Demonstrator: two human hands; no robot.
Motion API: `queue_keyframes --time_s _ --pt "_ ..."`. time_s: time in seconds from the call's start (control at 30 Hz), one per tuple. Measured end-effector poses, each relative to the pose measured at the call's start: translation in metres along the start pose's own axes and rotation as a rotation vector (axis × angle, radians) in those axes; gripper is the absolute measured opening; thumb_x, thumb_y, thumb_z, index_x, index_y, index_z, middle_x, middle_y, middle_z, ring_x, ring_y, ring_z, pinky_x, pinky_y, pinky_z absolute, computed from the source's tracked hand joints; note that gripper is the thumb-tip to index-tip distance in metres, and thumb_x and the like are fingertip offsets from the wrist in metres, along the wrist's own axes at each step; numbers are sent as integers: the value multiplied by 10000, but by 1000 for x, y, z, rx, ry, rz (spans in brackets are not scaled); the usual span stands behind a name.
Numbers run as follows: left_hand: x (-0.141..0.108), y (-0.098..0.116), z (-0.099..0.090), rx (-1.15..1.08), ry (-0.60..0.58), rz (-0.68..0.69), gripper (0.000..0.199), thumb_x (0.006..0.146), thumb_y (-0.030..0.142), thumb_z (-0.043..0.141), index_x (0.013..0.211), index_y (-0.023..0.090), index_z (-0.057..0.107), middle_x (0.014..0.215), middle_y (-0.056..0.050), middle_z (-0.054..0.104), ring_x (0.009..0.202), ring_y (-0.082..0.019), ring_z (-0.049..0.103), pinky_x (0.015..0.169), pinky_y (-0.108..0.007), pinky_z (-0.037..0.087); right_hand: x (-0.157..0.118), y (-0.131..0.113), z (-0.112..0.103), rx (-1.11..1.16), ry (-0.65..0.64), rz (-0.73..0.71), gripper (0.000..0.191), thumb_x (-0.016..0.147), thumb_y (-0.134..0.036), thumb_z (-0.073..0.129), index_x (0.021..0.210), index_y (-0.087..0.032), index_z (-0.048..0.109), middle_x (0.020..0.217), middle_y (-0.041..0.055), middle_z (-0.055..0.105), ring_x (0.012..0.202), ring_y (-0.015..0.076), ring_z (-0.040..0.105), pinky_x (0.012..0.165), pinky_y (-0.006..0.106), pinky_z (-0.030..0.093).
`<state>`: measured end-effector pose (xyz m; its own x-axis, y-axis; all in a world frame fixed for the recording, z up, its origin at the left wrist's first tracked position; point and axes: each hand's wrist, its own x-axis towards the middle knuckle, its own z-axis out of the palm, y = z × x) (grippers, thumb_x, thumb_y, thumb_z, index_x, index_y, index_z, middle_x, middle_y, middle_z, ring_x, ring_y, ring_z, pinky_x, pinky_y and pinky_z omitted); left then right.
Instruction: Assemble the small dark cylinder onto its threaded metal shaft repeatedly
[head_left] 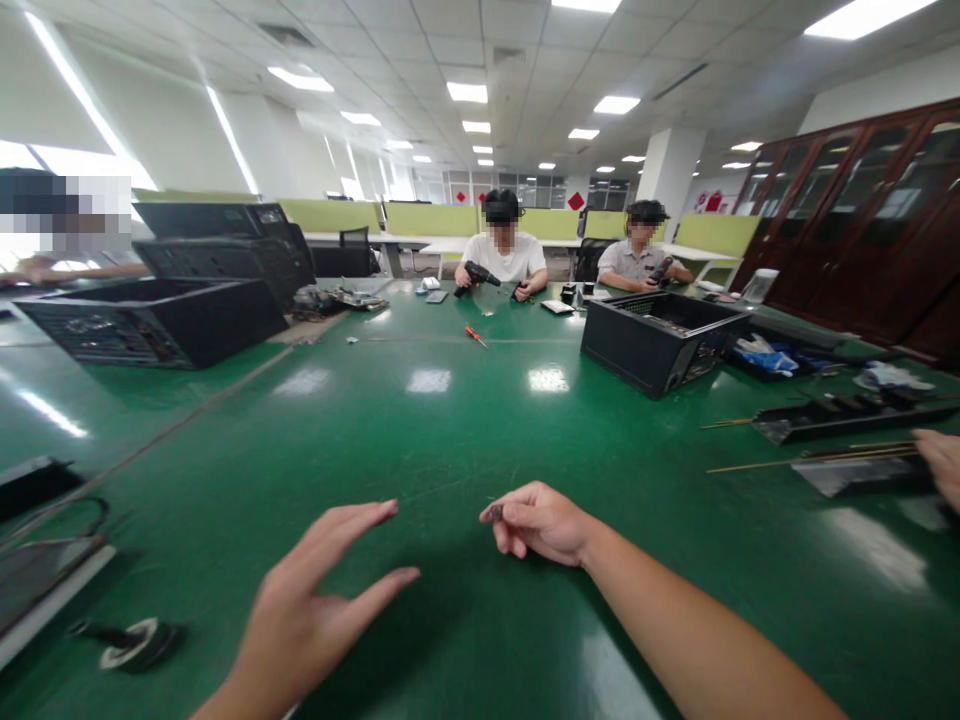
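One dark piece [497, 512] in right grip [551, 527]

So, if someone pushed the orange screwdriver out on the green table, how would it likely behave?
The orange screwdriver would probably stay rigid, with its straight, thin shaft. It may slide easily, since the green table looks glossy, mirroring the ceiling lights. It might also roll in a curve, as the handle looks thicker than the shaft.

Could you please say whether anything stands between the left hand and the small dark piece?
Apart from the right hand pinching the small dark piece, nothing visible does: a gap over the green tabletop separates it from the left hand.
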<state>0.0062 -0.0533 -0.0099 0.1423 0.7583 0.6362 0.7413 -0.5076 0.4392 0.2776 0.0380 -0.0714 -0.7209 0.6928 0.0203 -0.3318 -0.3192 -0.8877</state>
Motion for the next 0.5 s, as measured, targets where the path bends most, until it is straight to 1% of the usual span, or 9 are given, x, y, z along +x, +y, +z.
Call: queue_keyframes --time_s 0.07,0.1,0.13,0.2,0.27,0.33,0.4,0.43,0.5 --pt "18 26 33 -123 -139 137 518 746 357 798 1230 317 618 1110 -24 698 990 -197 662 880 -313 558 0 4 -2 -13 -65 33 525 706 -536 800 933 -69 721 650 41 678 439 67 514 443 194 345" --pt "26 36 48 -190 -188 182 448 775 320 777 1201 300 638 1085 -30 705 989 -189 660 876 -304 555 1 6 -4 -22 -79 33 537 693 -550 805 904 -63 719 640 41 676 434 66 516 434 189 341" --pt "32 42 60 -255 -209 204 364 804 283 750 1158 287 661 1045 -30 714 965 -176 661 858 -290 553 1 7 -5 -29 -84 28 541 679 -561 811 861 -61 715 628 40 671 432 66 519 427 186 338" --pt "38 48 77 -353 -205 177 216 843 227 702 1056 268 698 961 -22 722 909 -155 660 820 -271 546 2 9 -7 -39 -85 17 533 669 -575 813 780 -66 702 617 40 665 438 70 529 424 183 341" --pt "39 49 85 -408 -191 98 143 857 201 676 983 255 713 918 -17 720 877 -147 659 795 -259 540 3 9 -8 -40 -86 14 525 674 -582 806 739 -73 692 618 42 665 441 72 532 426 184 346" --pt "37 48 84 -433 -210 19 110 867 213 657 956 247 712 945 -20 719 893 -151 666 811 -261 540 3 8 -8 -37 -98 2 517 690 -578 798 745 -75 696 639 50 673 450 74 540 433 187 350" --pt "33 44 74 -413 -214 -48 117 878 260 641 979 243 697 993 -25 718 928 -160 671 842 -267 540 3 7 -8 -19 -119 -12 514 707 -562 794 836 -71 720 681 59 688 461 75 544 444 191 356" --pt "30 40 65 -375 -193 -82 143 881 292 636 1006 243 686 1013 -26 717 941 -166 672 858 -272 539 3 7 -8 -1 -127 -16 520 719 -550 790 910 -70 728 708 64 697 467 74 546 454 196 364" --pt "26 30 39 -234 -93 -155 241 873 367 635 1079 244 658 1022 -29 715 940 -179 674 882 -288 534 3 4 -8 41 -120 -23 538 749 -521 777 1045 -75 718 745 68 708 473 73 548 475 206 383"
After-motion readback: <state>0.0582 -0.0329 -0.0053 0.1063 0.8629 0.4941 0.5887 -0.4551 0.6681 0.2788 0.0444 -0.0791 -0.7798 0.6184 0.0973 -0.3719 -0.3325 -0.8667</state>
